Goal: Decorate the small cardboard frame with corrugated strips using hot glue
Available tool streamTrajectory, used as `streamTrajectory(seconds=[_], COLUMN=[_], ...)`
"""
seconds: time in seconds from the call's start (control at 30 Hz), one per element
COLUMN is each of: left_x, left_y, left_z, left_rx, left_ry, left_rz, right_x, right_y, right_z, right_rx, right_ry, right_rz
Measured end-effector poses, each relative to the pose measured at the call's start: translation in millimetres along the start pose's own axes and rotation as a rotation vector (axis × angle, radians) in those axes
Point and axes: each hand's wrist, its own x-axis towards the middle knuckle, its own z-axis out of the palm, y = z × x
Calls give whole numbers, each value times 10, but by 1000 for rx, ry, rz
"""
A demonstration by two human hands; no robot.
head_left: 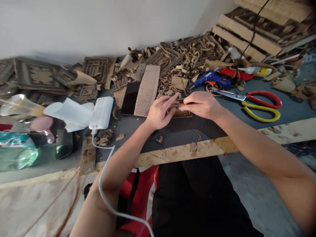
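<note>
A small brown cardboard piece with a ridged corrugated edge (pixel 184 113) lies on the table between my hands, partly covered by them. My left hand (pixel 160 112) rests at its left side, fingers stretched out and thumb apart. From the right, my right hand (pixel 203 103) reaches over the piece with thumb and fingertips pinched together; whatever is between them is too small to make out. A pale corrugated cardboard sheet (pixel 148 89) lies just left of my hands, over a flat black rectangle (pixel 130 98).
Scissors (pixel 247 97) and a blue glue gun (pixel 213 79) lie to the right. Curled cardboard scraps (pixel 190 54) pile up behind. On the left are a white power bank (pixel 101 113) with a cable across my left forearm, a pink-handled item (pixel 42 125) and a clear bottle (pixel 18 151).
</note>
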Motion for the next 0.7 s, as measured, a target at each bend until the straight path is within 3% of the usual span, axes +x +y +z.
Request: streamTrajectory(seconds=[0.07, 0.13, 0.2, 0.27, 0.37, 0.47, 0.57, 0.7], left_x=[13, 23, 29, 33, 39, 42, 37, 32], left_y=[6, 27, 45, 50, 54, 85, 123, 127], left_z=[26, 52, 78, 111, 176, 232, 237, 176], left_rx=[-7, -86, -271, -500, -671, -666, -602, -523], left_ry=[-58, -37, 48, 159, 281, 254, 184, 168], left_rz=[-28, -128, -260, -373, -466, -489, -469, -455], right_x=[-12, -27, -40, -51, -62, -35, 65, 270], right_y=[44, 69, 56, 8, -95, -199, -275, -255], right_z=[7, 6, 3, 16, 74, 120, 112, 101], right_rx=[6, -57, -159, -194, -36, 149, 193, 153], right_ry=[33, 5, -56, -95, -66, -5, 33, -41], right_rz=[-10, 147, 381, 529, 533, 535, 605, 785])
